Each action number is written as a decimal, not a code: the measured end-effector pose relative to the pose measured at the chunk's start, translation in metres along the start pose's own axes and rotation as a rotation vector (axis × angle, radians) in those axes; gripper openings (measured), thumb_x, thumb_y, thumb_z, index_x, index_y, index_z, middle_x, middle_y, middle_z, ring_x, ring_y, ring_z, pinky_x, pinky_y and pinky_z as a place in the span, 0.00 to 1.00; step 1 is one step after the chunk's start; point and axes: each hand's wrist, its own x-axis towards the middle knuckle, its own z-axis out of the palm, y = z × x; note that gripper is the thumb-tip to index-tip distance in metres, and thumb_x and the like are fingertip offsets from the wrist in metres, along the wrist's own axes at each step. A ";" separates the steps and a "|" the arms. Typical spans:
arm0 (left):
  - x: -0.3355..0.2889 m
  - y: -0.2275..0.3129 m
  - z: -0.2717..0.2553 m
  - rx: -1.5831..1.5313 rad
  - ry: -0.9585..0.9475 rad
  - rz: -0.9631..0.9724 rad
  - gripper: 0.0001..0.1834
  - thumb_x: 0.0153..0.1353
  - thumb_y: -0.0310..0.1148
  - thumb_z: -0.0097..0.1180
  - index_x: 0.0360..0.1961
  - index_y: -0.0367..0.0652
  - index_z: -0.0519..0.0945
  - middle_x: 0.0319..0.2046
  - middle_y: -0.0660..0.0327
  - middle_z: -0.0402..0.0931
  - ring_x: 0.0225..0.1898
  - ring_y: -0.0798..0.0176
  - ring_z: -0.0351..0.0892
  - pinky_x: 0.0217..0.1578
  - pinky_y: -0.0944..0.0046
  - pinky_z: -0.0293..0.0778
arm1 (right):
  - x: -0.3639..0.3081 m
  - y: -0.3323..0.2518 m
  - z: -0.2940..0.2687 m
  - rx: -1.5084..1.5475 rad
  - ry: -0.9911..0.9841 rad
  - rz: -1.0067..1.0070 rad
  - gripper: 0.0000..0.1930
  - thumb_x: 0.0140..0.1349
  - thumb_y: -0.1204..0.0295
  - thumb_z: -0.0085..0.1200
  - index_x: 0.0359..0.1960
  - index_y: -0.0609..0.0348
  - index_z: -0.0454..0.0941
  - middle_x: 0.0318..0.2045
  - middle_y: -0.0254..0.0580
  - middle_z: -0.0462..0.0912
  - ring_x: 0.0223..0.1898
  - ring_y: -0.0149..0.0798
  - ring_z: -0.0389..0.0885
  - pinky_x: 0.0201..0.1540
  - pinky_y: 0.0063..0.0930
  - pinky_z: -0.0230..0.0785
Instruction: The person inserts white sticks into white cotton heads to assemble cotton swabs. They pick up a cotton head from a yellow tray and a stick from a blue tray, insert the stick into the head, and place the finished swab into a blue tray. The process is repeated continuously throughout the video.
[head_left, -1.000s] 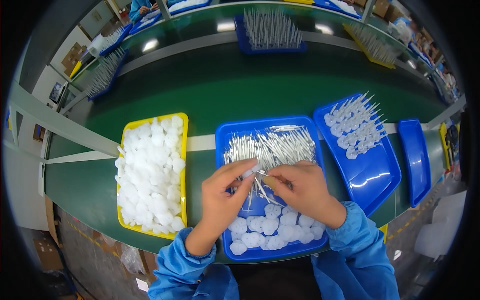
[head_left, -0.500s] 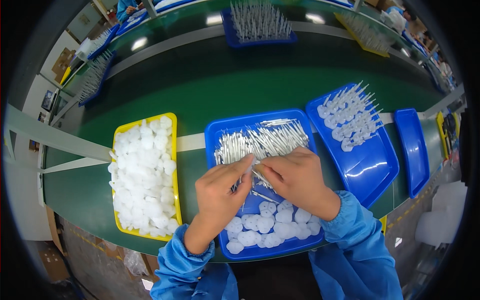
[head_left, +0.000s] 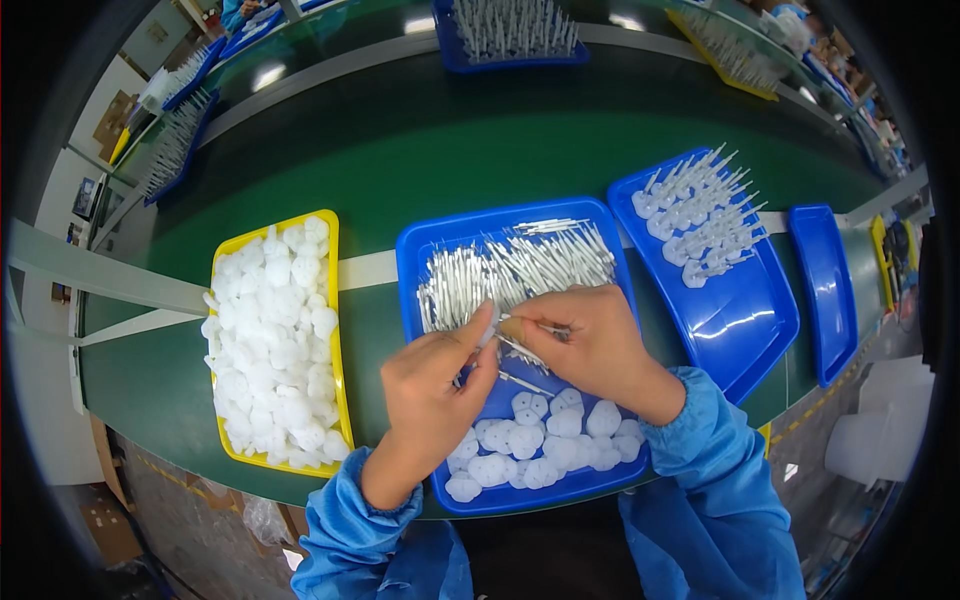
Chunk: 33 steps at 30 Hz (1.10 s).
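Note:
Above the middle blue tray, my two hands meet with fingertips nearly touching. Thumb and forefinger of my left hand pinch a small white translucent disc. A thin white stick is held in my right hand, one end against the disc; the exact joint is hidden by the fingers. Below my hands, the tray's far half holds a heap of thin white sticks. Loose translucent discs with small holes lie in its near half.
Left stands a yellow tray heaped with white discs. Right, a blue tray carries rows of discs with upright sticks. Beyond it is a narrow blue tray. Stick-filled trays line the far side of the green table.
The stick in my right hand now shows, pointing sideways at the disc. My hands have stayed together over the tray. The whole view has shifted slightly.

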 end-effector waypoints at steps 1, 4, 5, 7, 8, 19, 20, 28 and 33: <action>0.000 0.000 0.001 0.018 0.007 0.021 0.24 0.58 0.19 0.77 0.57 0.38 0.93 0.31 0.53 0.91 0.27 0.57 0.87 0.31 0.60 0.82 | 0.000 -0.001 0.000 -0.004 0.002 -0.006 0.04 0.66 0.71 0.70 0.36 0.55 0.93 0.27 0.46 0.90 0.26 0.51 0.89 0.30 0.40 0.79; -0.001 0.002 0.002 0.088 0.020 0.080 0.24 0.57 0.19 0.77 0.57 0.38 0.93 0.34 0.53 0.91 0.27 0.55 0.87 0.30 0.60 0.82 | -0.001 0.002 0.001 -0.097 0.008 -0.058 0.03 0.65 0.71 0.71 0.36 0.55 0.93 0.26 0.46 0.90 0.27 0.51 0.90 0.31 0.40 0.80; 0.000 0.001 0.003 0.098 0.034 0.105 0.24 0.57 0.19 0.77 0.57 0.37 0.93 0.34 0.53 0.92 0.27 0.55 0.87 0.30 0.60 0.82 | -0.002 0.002 0.001 -0.133 0.012 -0.080 0.03 0.65 0.72 0.72 0.37 0.55 0.94 0.28 0.46 0.91 0.27 0.49 0.90 0.31 0.39 0.80; -0.001 -0.002 0.007 0.115 0.058 0.151 0.24 0.57 0.19 0.77 0.57 0.37 0.93 0.35 0.53 0.92 0.27 0.55 0.87 0.30 0.60 0.82 | -0.005 0.002 0.001 -0.206 0.016 -0.121 0.06 0.63 0.72 0.73 0.40 0.56 0.96 0.30 0.45 0.93 0.28 0.46 0.89 0.33 0.36 0.80; -0.002 -0.001 0.007 0.102 0.051 0.131 0.25 0.57 0.18 0.77 0.58 0.37 0.93 0.33 0.54 0.91 0.26 0.57 0.87 0.30 0.61 0.81 | -0.005 0.002 0.001 -0.192 0.020 -0.126 0.05 0.63 0.72 0.73 0.39 0.56 0.95 0.28 0.45 0.92 0.27 0.47 0.89 0.33 0.37 0.80; 0.002 -0.001 -0.003 -0.033 -0.039 0.029 0.25 0.61 0.17 0.75 0.60 0.35 0.91 0.38 0.51 0.92 0.35 0.64 0.90 0.36 0.66 0.82 | -0.004 0.008 0.003 -0.001 0.062 -0.073 0.06 0.64 0.69 0.75 0.39 0.56 0.94 0.27 0.45 0.91 0.25 0.48 0.89 0.30 0.37 0.78; 0.003 0.001 -0.001 -0.218 -0.012 -0.100 0.25 0.61 0.19 0.76 0.61 0.36 0.91 0.42 0.51 0.92 0.37 0.63 0.90 0.38 0.66 0.83 | -0.006 0.007 0.002 -0.045 0.057 -0.085 0.06 0.63 0.69 0.75 0.39 0.55 0.95 0.28 0.44 0.92 0.26 0.47 0.89 0.31 0.37 0.78; 0.005 -0.002 -0.008 -0.440 0.017 -0.185 0.24 0.60 0.23 0.80 0.59 0.38 0.91 0.52 0.54 0.89 0.47 0.62 0.90 0.42 0.67 0.87 | -0.006 -0.008 -0.019 -0.355 0.089 -0.377 0.20 0.59 0.68 0.77 0.55 0.45 0.93 0.45 0.32 0.93 0.44 0.37 0.92 0.51 0.35 0.75; 0.008 -0.004 -0.014 -0.220 -0.021 0.068 0.29 0.54 0.24 0.84 0.59 0.37 0.91 0.51 0.53 0.89 0.46 0.59 0.90 0.42 0.64 0.85 | -0.013 -0.003 -0.016 -0.468 0.039 -0.583 0.23 0.57 0.69 0.76 0.58 0.43 0.93 0.48 0.29 0.90 0.46 0.36 0.90 0.53 0.36 0.74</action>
